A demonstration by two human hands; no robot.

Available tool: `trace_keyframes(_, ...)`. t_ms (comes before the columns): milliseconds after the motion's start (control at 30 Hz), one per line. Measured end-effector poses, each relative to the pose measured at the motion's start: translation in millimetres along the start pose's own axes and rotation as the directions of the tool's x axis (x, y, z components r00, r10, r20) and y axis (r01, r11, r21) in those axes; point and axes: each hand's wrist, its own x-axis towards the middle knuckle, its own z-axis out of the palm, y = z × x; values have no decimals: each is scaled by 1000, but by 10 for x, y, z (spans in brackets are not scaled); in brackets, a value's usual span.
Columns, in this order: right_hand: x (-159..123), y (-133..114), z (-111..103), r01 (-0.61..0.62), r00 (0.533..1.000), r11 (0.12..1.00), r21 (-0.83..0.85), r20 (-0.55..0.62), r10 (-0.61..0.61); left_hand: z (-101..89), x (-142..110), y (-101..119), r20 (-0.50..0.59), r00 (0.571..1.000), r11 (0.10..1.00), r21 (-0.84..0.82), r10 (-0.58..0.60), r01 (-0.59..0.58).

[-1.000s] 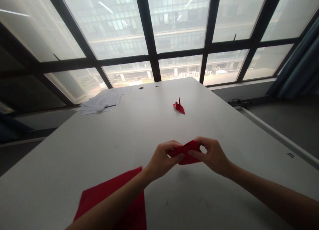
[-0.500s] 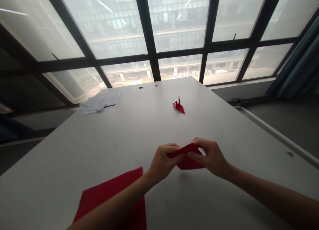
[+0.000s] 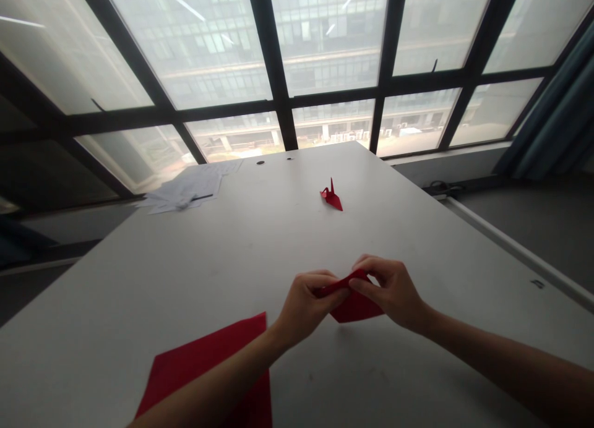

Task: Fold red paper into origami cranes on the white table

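Note:
Between both hands is a folded piece of red paper [image 3: 358, 306], held just above the white table. My left hand [image 3: 309, 301] pinches its left edge, thumb on the near side and fingers behind. My right hand [image 3: 392, 292] grips the upper right part, with its thumb pressed on the top fold. The two thumbs almost meet along that fold; the fingertips behind the paper are hidden. Under my left forearm lies a larger red sheet [image 3: 208, 347], partly covered by the arm. Farther off stands a folded red paper crane [image 3: 332, 198].
The white table [image 3: 260, 242] stretches toward a wall of dark-framed windows. Loose printed papers [image 3: 190, 184] with a dark pen [image 3: 202, 197] lie at the far left. A blue curtain [image 3: 547, 119] hangs at the right, and a small dark mark [image 3: 537, 284] shows near the right edge.
The lower part of the folded paper has swung slightly down and turned more toward me. My right thumb lies closer to the left thumb on the top fold.

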Motion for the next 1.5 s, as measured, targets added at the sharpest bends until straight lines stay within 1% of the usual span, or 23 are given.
trace_keyframes(433, -1, 9, -7, 13, 1000, 996, 88, 21, -15, 6, -14, -33, 20, 1000, 1000, -28, 6, -6)
trace_keyframes(733, -3, -6, 9, 18, 1000, 997, 81, 6, -19, 11, -31, -48, 32, 999, 999, -33, -11, 13)
trace_keyframes(967, -11, -33, -25, 47, 998, 998, 38, 51, -49, 5, -19, -54, 54, 998, 993, -104, -45, 50)
trace_keyframes(1267, -6, -8, -8, 38, 999, 998, 53, 18, -39, 12, -21, -60, 61, 997, 991, -125, -44, 52)
trace_keyframes(1500, -9, -16, -8, 25, 1000, 997, 69, 14, -26, 13, -19, -68, 67, 996, 991, -119, -54, 62)
